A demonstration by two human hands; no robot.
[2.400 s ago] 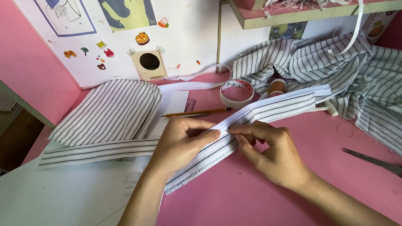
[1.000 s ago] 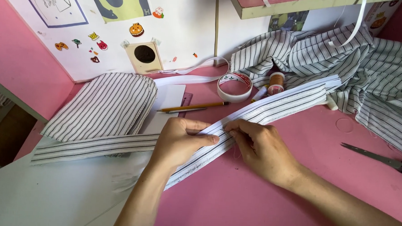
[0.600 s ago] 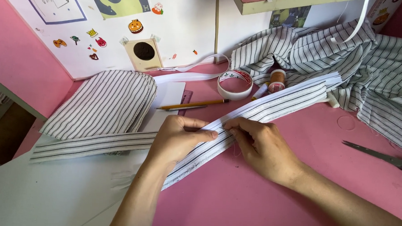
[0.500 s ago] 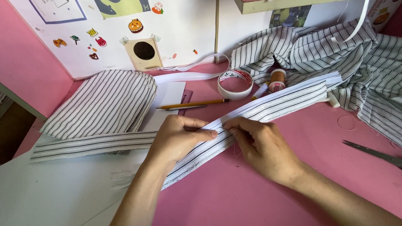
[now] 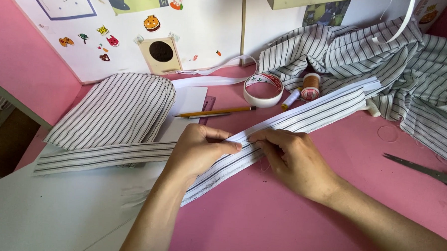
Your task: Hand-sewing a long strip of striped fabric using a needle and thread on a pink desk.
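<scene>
Where both forearms rise from the bottom edge of the frame, I find the two hands meeting at centre on a long striped strip (image 5: 304, 116). The left hand (image 5: 197, 149) lies curled over the strip with thumb and forefinger pressed together on its folded upper edge. The right hand (image 5: 292, 158) faces it, fingertips bent down and pinching the same fold just beside the left thumb. I cannot tell whether anything small sits between the fingers.

The strip runs diagonally across the pink table (image 5: 289, 224), from lower centre up to the right, with a second length reaching toward the left edge over a white sheet (image 5: 49, 208). At the right edge I note scissors (image 5: 422, 170), well apart from the hands.

Above the hands lies a pencil (image 5: 216, 111). Left of it rests a rounded striped piece (image 5: 113, 110). Beyond the pencil I record a tape roll (image 5: 263, 90), a white spool (image 5: 291, 99) and an orange spool (image 5: 310, 86), close together. A striped fabric heap (image 5: 397, 63) fills the upper right. A white board with stickers (image 5: 208, 19) stands along the top of the frame.
</scene>
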